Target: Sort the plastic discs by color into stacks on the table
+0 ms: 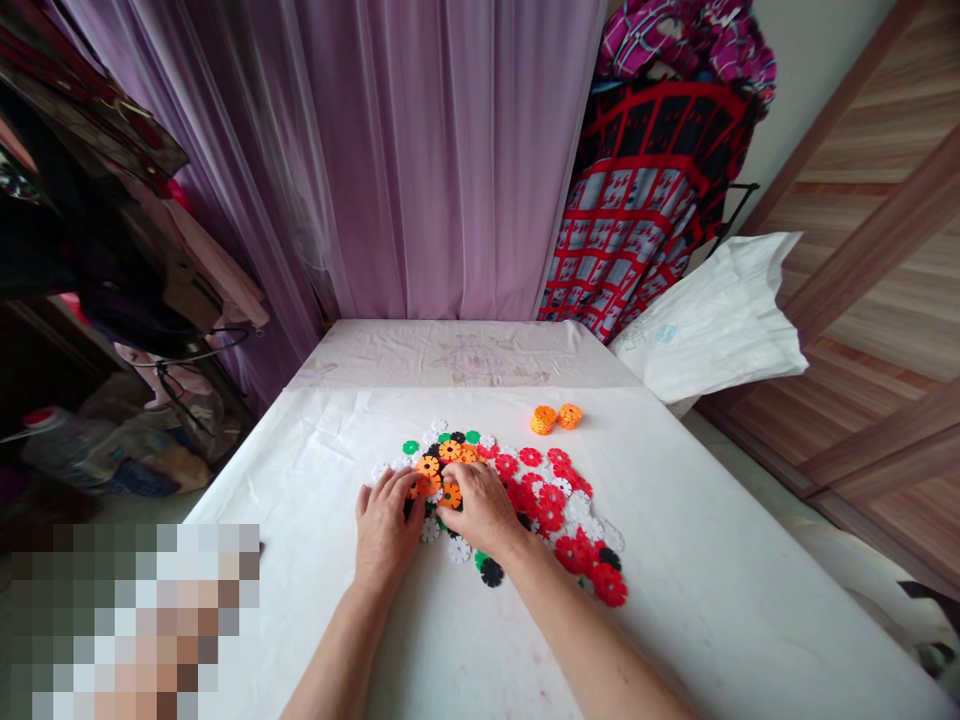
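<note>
A loose heap of flower-shaped plastic snowflake discs lies on the white-covered table, mixing red discs, white discs, black discs, green discs and orange discs. At the heap's left side my left hand has its fingers curled on an orange disc. My right hand faces it from the right, thumb and fingers bent round another orange disc. Both hands are close together, and their fingertips are partly hidden among the discs. Beyond the heap stand two short stacks of orange discs.
The table has a pale cloth with a patterned strip at its far end. A white bag rests by the right edge. Purple curtains hang behind. At lower left, a pixelated patch hides part of the view.
</note>
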Available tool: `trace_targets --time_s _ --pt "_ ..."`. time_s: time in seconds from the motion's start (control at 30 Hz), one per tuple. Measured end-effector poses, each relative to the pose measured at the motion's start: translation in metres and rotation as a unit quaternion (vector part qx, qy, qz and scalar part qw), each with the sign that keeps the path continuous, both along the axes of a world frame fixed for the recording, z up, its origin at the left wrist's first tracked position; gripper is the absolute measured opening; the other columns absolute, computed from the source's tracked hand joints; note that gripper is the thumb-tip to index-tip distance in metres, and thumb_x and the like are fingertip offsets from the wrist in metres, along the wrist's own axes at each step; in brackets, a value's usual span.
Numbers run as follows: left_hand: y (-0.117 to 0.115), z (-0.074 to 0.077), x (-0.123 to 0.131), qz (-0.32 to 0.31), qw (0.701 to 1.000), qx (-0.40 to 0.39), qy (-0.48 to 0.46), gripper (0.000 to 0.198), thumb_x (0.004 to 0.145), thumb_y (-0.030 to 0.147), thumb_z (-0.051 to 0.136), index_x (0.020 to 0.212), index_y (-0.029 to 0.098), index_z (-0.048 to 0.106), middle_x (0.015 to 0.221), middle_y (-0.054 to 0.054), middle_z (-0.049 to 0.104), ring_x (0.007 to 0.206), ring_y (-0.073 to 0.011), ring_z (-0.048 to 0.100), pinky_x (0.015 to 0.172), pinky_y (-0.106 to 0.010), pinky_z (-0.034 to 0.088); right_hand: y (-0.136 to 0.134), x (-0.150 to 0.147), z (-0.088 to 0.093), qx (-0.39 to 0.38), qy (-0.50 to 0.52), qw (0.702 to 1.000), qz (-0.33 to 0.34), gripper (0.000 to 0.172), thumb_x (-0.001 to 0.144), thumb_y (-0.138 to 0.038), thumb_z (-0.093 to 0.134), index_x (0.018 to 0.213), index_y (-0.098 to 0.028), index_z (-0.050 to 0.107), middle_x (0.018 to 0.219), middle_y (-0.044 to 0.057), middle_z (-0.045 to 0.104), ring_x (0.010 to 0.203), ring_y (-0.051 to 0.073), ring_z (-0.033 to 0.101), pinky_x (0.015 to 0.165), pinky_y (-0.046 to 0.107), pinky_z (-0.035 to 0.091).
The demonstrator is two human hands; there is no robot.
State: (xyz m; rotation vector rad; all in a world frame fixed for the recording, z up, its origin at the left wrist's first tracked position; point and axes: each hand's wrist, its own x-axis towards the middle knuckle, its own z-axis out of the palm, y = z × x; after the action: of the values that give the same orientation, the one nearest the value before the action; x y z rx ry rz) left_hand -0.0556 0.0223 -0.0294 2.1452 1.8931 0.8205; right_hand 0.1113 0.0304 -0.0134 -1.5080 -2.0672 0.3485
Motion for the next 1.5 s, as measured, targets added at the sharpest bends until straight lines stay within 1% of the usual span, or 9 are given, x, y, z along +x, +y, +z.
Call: trace_targets --time_s 0.1,0.2,0.33,0.5,0.63,0.83,1.1,1.3,1.5 --pt "-0.001 0.001 0.0 -0.002 1.0 0.0 0.0 0.03 0.094 0.029 0.048 0.118 0.03 0.065 0.134 -0.006 0.065 0.135 -0.0284 0.049 0.112 -0.056 0.03 0.001 0.01 0.0 0.014 0.038 0.999 -0.02 0.041 0.071 -0.019 0.072 0.108 -0.024 0.058 0.102 0.004 0.071 0.098 0.024 0.064 0.09 0.04 0.05" --pt "-0.001 0.0 -0.001 -0.007 1.0 0.001 0.0 0.03 0.094 0.03 0.048 0.118 0.031 0.065 0.133 -0.005 0.065 0.135 -0.0278 0.049 0.113 -0.057 0.029 0.005 0.037 0.002 0.031 0.081 0.994 -0.062 0.042 0.071 -0.019 0.07 0.11 -0.025 0.057 0.103 0.005 0.072 0.097 0.022 0.067 0.088 0.038 0.052" --pt "0.0 -0.003 -0.002 -0.016 1.0 -0.004 -0.001 0.03 0.094 0.031 0.047 0.119 0.031 0.065 0.134 -0.004 0.065 0.134 -0.0276 0.049 0.113 -0.057 0.029 0.022 0.099 0.007 0.04 0.097 0.984 -0.145 0.04 0.072 -0.027 0.069 0.11 -0.024 0.056 0.105 0.006 0.072 0.095 0.022 0.069 0.086 0.037 0.054" --pt "0.002 -0.004 -0.004 -0.028 1.0 -0.003 0.006 0.031 0.094 0.032 0.047 0.119 0.032 0.065 0.135 -0.003 0.064 0.135 -0.0279 0.049 0.113 -0.056 0.03 0.06 0.179 0.019 0.057 0.047 0.955 -0.288 0.042 0.072 -0.032 0.069 0.111 -0.023 0.056 0.106 0.007 0.073 0.098 0.024 0.068 0.088 0.038 0.052" --pt "0.002 -0.004 -0.005 -0.031 0.999 0.003 0.01 0.031 0.094 0.034 0.048 0.118 0.032 0.066 0.135 -0.003 0.065 0.135 -0.0272 0.049 0.113 -0.054 0.031 0.087 0.212 0.02 0.038 -0.009 0.951 -0.308 0.041 0.072 -0.033 0.069 0.11 -0.023 0.057 0.105 0.008 0.073 0.099 0.024 0.068 0.086 0.037 0.051" --pt "0.004 -0.005 -0.006 -0.027 1.0 -0.003 0.007 0.031 0.093 0.034 0.047 0.117 0.033 0.066 0.134 -0.002 0.065 0.134 -0.0273 0.05 0.113 -0.055 0.031 0.097 0.219 0.012 0.033 -0.05 0.953 -0.299 0.043 0.074 -0.034 0.069 0.113 -0.023 0.058 0.106 0.006 0.073 0.1 0.024 0.067 0.084 0.034 0.05" --pt "0.004 -0.005 -0.007 -0.03 1.0 -0.009 0.004 0.031 0.093 0.034 0.046 0.117 0.033 0.065 0.134 -0.002 0.065 0.135 -0.0272 0.049 0.113 -0.054 0.03 0.099 0.221 0.011 0.02 -0.07 0.954 -0.292 0.043 0.075 -0.035 0.07 0.115 -0.023 0.058 0.109 0.006 0.072 0.102 0.024 0.066 0.084 0.034 0.049" --pt "0.004 -0.005 -0.007 -0.033 0.999 -0.011 0.002 0.031 0.093 0.035 0.045 0.117 0.032 0.065 0.135 -0.001 0.065 0.135 -0.0278 0.049 0.113 -0.055 0.029 0.085 0.221 0.01 0.047 -0.089 0.953 -0.284 0.036 0.079 -0.03 0.066 0.114 -0.023 0.062 0.114 0.008 0.071 0.104 0.025 0.065 0.089 0.037 0.049" --pt "0.005 -0.006 -0.007 -0.036 0.999 -0.009 0.003 0.031 0.093 0.034 0.045 0.118 0.031 0.064 0.135 -0.002 0.065 0.135 -0.0282 0.049 0.113 -0.056 0.029 0.069 0.212 0.012 0.05 -0.09 0.948 -0.301 0.039 0.079 -0.03 0.066 0.116 -0.02 0.063 0.117 0.011 0.069 0.106 0.027 0.062 0.091 0.038 0.048"
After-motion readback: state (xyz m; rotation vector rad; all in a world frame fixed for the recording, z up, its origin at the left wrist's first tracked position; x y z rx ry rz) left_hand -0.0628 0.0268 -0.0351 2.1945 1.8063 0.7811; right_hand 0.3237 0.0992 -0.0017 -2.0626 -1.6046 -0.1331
